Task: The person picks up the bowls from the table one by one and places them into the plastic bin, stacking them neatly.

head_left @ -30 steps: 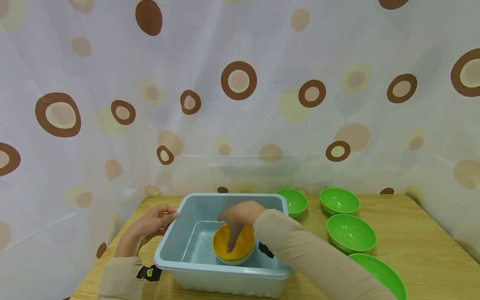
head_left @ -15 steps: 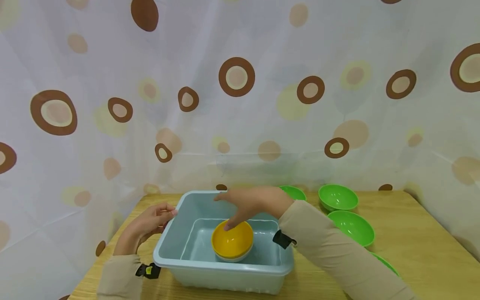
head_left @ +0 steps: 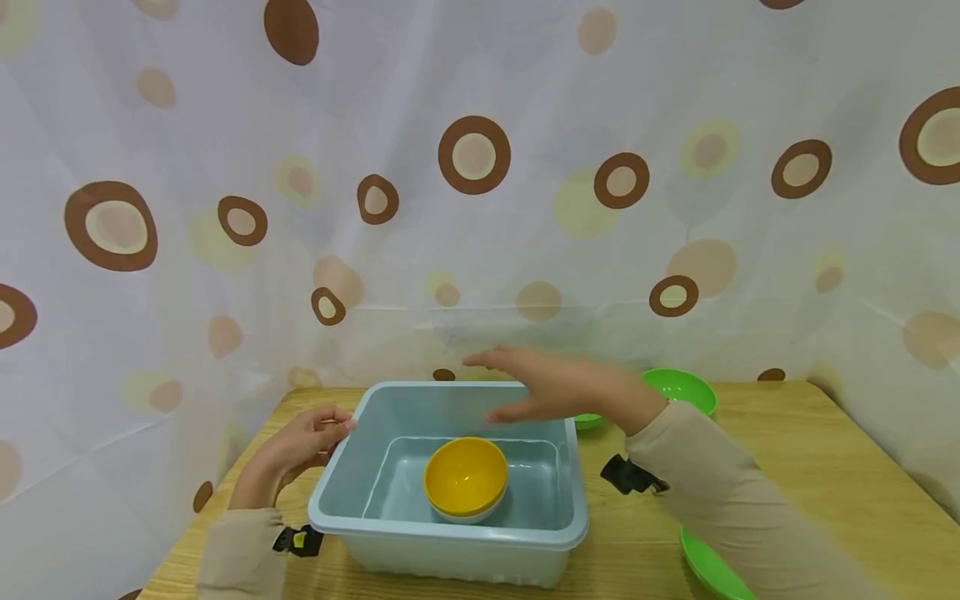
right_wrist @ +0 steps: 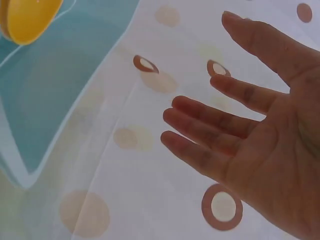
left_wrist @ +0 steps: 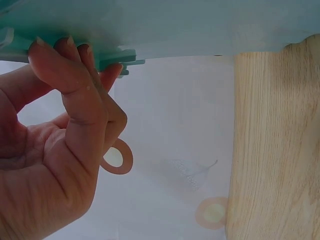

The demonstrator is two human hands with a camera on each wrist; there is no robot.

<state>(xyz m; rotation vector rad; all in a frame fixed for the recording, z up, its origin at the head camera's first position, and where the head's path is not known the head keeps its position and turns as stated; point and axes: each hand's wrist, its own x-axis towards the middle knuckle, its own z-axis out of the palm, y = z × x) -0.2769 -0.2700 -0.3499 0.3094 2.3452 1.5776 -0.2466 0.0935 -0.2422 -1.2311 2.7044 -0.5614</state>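
Observation:
A pale blue plastic tub (head_left: 450, 562) stands on the table, and a yellow bowl (head_left: 465, 477) sits inside it, stacked on a whitish bowl (head_left: 472, 517) whose lower rim shows. My left hand (head_left: 306, 442) grips the tub's left rim. The left wrist view shows the fingers of that hand (left_wrist: 80, 120) bent up under the rim. Over the tub's back right corner, my right hand (head_left: 558, 387) is in the air with thumb and fingers spread. In the right wrist view its palm (right_wrist: 265, 145) holds nothing, and the yellow bowl (right_wrist: 32, 20) appears at the upper left.
Green bowls lie right of the tub: one at the back (head_left: 682, 390), one (head_left: 588, 421) partly behind the right hand, and one in front (head_left: 712, 567) partly under the sleeve. A patterned white curtain (head_left: 480, 250) hangs behind the wooden table (head_left: 825, 467).
My right hand has let go of the yellow bowl, risen out of the tub and moved right. The yellow bowl stays in the tub. My left hand keeps its place on the rim.

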